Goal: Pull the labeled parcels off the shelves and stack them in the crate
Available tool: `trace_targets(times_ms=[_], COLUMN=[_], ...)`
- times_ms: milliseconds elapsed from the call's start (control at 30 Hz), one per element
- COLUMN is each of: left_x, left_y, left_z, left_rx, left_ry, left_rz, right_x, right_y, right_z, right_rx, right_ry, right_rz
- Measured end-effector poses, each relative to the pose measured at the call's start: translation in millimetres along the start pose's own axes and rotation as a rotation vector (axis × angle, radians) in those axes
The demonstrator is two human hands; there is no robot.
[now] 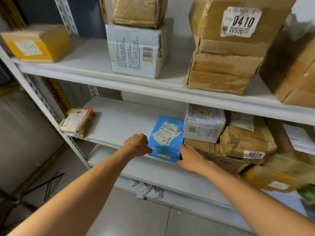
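While both arms stretch forward, the left hand (pixel 136 144) curls round the 9 o'clock edge of the flat blue labelled parcel (pixel 166 140) and the right hand (pixel 189 158) clasps its 3 o'clock edge, at the front of the white metal shelf (pixel 119 123).

Blue parcel (pixel 166 138), white barcode labels on top, lying flat, front edge of middle shelf (pixel 119 120)

Free at nine o'clock
Bare shelf (pixel 122 120) flanks the blue parcel (pixel 166 138) there; stacked boxes (pixel 204 128) crowd its three o'clock side.
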State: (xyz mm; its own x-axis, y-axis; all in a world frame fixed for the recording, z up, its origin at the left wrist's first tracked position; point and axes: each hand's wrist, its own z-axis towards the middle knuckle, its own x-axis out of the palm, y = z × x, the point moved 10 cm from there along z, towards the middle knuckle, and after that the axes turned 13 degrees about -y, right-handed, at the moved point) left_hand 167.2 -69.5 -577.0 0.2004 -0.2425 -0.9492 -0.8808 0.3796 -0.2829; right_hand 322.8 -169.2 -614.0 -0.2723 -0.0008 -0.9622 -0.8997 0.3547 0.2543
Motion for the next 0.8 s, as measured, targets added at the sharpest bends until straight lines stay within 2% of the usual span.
trace_targets(times_ms=[133, 333, 500, 733, 800], left_x=[16.6, 53.0, 89.3, 94.7, 92.1], left_y=[1.5, 13.9, 20.8, 74.8, 93.8], left_z=[24.3, 64.2, 78.9, 84.3, 83.2], left_rx=[-0.008, -0.058, -0.148, -0.203, -0.226], left_ry=[0.017, 0.024, 0.091, 0.187, 0.238], left_rz=[-0.031, -0.185, -0.487, -0.638, -0.673], right_x=[24.4, 46.4, 62.9, 77.4, 82.8], right_y=[-10.1, -19.9, -16.8, 5.2, 17.9], right_z=[11.7, 21.0, 21.3, 11.6, 14.2], right_rx=[0.099, 0.264, 0.405, 0.603, 0.600], right_ry=[-0.019, -0.137, -0.234, -0.342, -0.332], right_rz=[0.211, 0.375, 0.543, 0.659, 0.663])
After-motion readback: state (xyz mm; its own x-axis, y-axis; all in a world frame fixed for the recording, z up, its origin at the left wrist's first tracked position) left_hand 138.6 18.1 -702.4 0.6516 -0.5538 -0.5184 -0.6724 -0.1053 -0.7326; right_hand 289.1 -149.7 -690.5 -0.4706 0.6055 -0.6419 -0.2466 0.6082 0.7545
